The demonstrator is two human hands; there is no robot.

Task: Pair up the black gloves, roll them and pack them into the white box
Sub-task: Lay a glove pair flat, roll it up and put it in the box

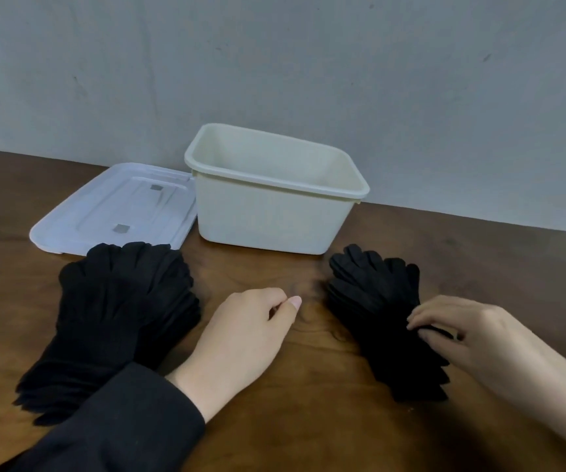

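Two stacks of black gloves lie on the brown table. The left stack [111, 311] is the larger, its fingers pointing toward the wall. The right stack [376, 301] is smaller. An open white box [268, 216] stands at the back by the wall, nothing visible inside. My left hand [240, 335] rests on the table between the stacks, fingers loosely curled, holding nothing. My right hand [468, 332] pinches the top glove of the right stack near its cuff side.
The box's translucent white lid [114, 209] lies flat to the left of the box, its near edge partly under the left stack's fingertips. A grey wall closes off the table's far edge. Bare wood [308, 403] shows between the stacks.
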